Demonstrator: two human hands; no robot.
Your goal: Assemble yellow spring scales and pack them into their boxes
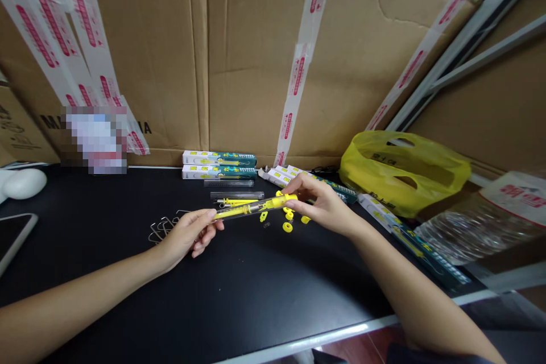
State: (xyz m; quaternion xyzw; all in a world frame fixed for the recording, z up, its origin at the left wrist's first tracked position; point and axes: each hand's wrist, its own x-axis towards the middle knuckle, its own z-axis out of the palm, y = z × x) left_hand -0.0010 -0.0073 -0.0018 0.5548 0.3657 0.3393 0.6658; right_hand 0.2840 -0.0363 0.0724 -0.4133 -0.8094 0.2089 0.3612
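Note:
A tubular spring scale (251,208), clear outside with yellow parts within, is held slightly slanted above the black table. My left hand (190,232) pinches its left end between thumb and fingers. At the other end, my right hand (319,205) grips the yellow cap with thumb and fingertips. Beneath and behind it lie loose yellow pieces, among them a yellow ring (288,227) and a small yellow clip (263,216). Bent metal hooks (160,230) lie beside my left hand. Clear empty tubes (229,183) rest behind the scale, near a yellow inner rod (241,202).
Printed boxes (218,173) are stacked at the back, and another long box (413,242) lies on the right. A yellow plastic bag (401,168) and a large clear bottle (473,222) stand there too. Tall cardboard (251,57) closes off the back. A phone-like device (12,239) lies left.

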